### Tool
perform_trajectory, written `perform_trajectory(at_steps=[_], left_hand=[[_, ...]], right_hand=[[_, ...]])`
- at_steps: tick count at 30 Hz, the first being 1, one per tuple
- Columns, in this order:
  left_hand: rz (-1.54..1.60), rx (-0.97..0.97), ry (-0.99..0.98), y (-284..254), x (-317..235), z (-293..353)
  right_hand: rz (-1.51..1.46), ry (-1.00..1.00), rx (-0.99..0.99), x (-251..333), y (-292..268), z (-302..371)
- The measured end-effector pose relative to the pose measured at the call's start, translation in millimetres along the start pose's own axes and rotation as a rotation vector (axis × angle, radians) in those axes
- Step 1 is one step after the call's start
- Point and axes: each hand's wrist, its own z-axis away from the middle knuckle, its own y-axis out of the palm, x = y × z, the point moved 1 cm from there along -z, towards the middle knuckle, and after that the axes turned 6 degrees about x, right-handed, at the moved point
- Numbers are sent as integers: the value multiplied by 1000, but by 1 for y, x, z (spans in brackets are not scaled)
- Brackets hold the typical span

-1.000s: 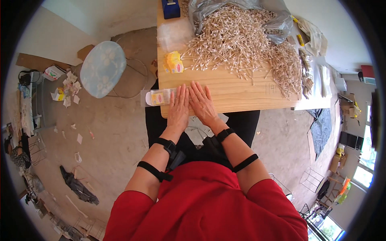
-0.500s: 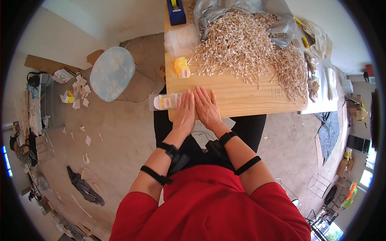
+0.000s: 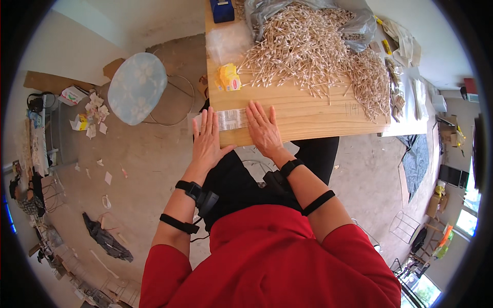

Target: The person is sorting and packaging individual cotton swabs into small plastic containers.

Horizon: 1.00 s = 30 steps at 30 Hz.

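A flat, clear plastic packet of cotton swabs [image 3: 232, 119] lies near the front left of the wooden table [image 3: 308, 118]. My left hand [image 3: 206, 146] lies flat over its left end, fingers straight and thumb apart, covering the label part. At its other end rests my right hand [image 3: 265, 134], palm down with the fingers stretched out. Neither hand grasps anything. Beyond them spreads a big heap of loose cotton swabs [image 3: 298, 54], partly in a grey plastic bag [image 3: 359, 33]. A small stack of yellow cards [image 3: 229, 78] sits behind the packet.
Clear plastic bags [image 3: 230, 42] and a blue tape dispenser [image 3: 222, 11] stand at the table's far left. A round pale-blue stool [image 3: 137, 88] is left of the table. Paper scraps [image 3: 96, 110] litter the floor. A white surface [image 3: 411, 110] adjoins on the right.
My left hand has slid left along the packet, away from my right hand, and now covers its labelled end. The swabs between the hands are exposed.
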Motion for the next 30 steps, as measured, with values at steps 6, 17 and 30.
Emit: perform_trajectory(at_steps=[6, 17, 30], left_hand=[[119, -25, 57, 12, 10, 3], [235, -33, 118, 20, 20, 3], [302, -41, 166, 19, 22, 3]], right_hand=[[29, 9, 5, 2, 1, 0], [-21, 15, 0, 16, 5, -7], [-34, -19, 4, 44, 15, -21]])
